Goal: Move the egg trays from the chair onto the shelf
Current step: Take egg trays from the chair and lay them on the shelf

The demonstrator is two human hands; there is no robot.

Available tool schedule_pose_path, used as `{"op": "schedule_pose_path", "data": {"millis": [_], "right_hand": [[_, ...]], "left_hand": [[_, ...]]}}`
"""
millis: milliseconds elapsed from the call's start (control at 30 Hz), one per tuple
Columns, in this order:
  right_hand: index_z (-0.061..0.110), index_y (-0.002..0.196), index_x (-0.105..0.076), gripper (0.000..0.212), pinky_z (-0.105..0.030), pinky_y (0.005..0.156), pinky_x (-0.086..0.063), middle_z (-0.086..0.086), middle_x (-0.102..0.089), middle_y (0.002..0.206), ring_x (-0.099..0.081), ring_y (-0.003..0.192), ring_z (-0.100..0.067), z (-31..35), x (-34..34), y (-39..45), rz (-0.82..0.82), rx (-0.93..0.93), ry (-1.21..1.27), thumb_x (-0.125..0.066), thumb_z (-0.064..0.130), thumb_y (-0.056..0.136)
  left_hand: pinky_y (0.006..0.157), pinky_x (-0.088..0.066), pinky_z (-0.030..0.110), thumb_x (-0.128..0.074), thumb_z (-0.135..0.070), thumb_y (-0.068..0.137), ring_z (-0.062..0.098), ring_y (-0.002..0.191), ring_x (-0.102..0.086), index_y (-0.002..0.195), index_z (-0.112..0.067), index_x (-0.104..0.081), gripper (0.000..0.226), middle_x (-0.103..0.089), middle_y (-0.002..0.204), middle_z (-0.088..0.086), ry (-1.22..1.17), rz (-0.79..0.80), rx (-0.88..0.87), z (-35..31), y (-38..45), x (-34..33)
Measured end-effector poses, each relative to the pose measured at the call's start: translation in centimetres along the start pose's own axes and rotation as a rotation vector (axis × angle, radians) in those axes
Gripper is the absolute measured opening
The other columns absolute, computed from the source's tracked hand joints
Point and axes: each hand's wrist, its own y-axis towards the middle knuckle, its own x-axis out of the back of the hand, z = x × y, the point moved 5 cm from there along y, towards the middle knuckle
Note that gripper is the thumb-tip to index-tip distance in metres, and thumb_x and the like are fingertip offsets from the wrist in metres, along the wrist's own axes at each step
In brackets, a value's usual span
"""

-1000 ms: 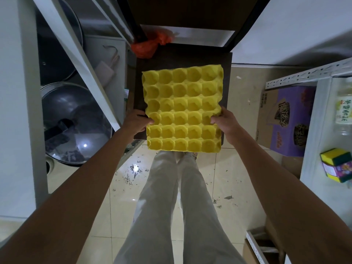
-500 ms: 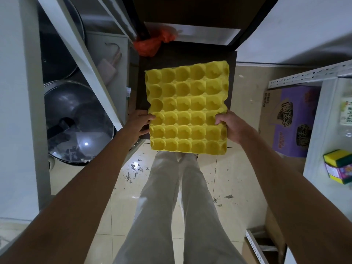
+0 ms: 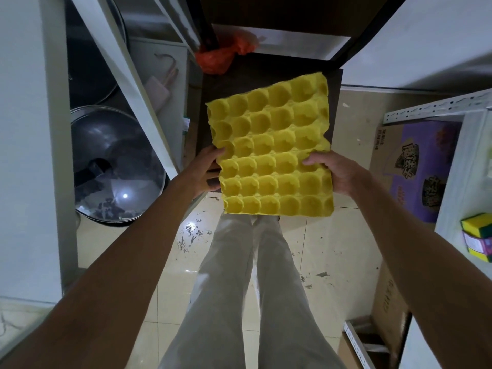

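A yellow egg tray (image 3: 271, 147) with rows of empty cups is held above the dark seat of the chair (image 3: 234, 81), tilted so its far right corner sits higher. My left hand (image 3: 207, 169) grips its left edge and my right hand (image 3: 335, 171) grips its right edge. The tray's near edge hangs past the seat, over my legs. A white shelf (image 3: 436, 107) with a perforated metal rail stands to the right; another white shelf frame (image 3: 125, 83) rises on the left.
Large metal pot lids (image 3: 114, 166) lean in the left shelf. An orange plastic bag (image 3: 221, 57) lies at the chair's back. A purple carton (image 3: 415, 169) stands under the right shelf, small colourful boxes (image 3: 479, 238) sit on it, and open cardboard boxes (image 3: 372, 342) are at lower right.
The tray has come up off the chair seat, shifted slightly right and tilted, with both hands still gripping its sides.
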Motion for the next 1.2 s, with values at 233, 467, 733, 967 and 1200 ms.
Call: {"op": "schedule_pose_path", "data": {"millis": [233, 467, 733, 967, 1200], "right_hand": [[0.030, 0.152, -0.052, 0.085, -0.059, 0.104, -0.051, -0.008, -0.059, 0.151, -0.059, 0.135, -0.035, -0.1, -1.5, -0.5, 0.128, 0.052, 0.245, -0.051, 0.084, 0.085], [0.022, 0.135, -0.070, 0.054, -0.059, 0.095, -0.057, -0.011, -0.071, 0.135, -0.070, 0.120, -0.036, -2.5, -0.6, 0.6, -0.100, 0.000, 0.281, -0.065, 0.057, 0.094], [0.019, 0.149, -0.057, 0.061, -0.062, 0.106, -0.050, -0.015, -0.065, 0.142, -0.063, 0.129, -0.040, -1.5, -1.3, 0.6, -0.086, 0.084, 0.338, -0.062, 0.054, 0.098], [0.022, 0.139, -0.065, 0.063, -0.050, 0.091, -0.060, -0.010, -0.075, 0.125, -0.072, 0.115, -0.034, -0.7, -2.2, 0.0, -0.194, 0.102, 0.267, -0.069, 0.061, 0.090], [0.024, 0.100, -0.080, 0.050, -0.029, 0.074, -0.060, -0.001, -0.076, 0.087, -0.076, 0.086, -0.018, -1.7, -5.2, -0.3, -0.065, 0.252, 0.355, -0.063, 0.069, 0.085]], "left_hand": [[0.072, -0.053, 0.042, -0.075, -0.053, 0.088, 0.024, 0.107, -0.063, 0.144, -0.034, -0.051, 0.064, -0.063, 0.125, 0.002, -0.001, -0.105, -0.026, -0.5, -0.1, -0.9], [0.071, -0.052, 0.038, -0.070, -0.055, 0.090, 0.025, 0.105, -0.065, 0.135, -0.030, -0.056, 0.053, -0.065, 0.124, 0.005, 0.053, -0.170, -0.001, -0.3, 0.2, -0.6], [0.082, -0.055, 0.042, -0.065, -0.046, 0.096, 0.028, 0.094, -0.065, 0.108, -0.015, -0.066, 0.034, -0.069, 0.106, 0.011, 0.197, -0.398, -0.244, -1.2, -1.3, -1.4], [0.106, -0.050, 0.049, -0.069, -0.069, 0.080, 0.030, 0.139, -0.045, 0.153, -0.021, -0.036, 0.093, -0.040, 0.154, 0.005, 0.404, -0.452, -0.579, -1.3, -10.2, -12.6], [0.110, -0.043, 0.058, -0.084, -0.069, 0.064, 0.039, 0.148, -0.031, 0.153, -0.020, -0.027, 0.117, -0.013, 0.166, 0.002, 0.467, -0.457, -0.354, -0.5, -11.4, -20.9]]}}
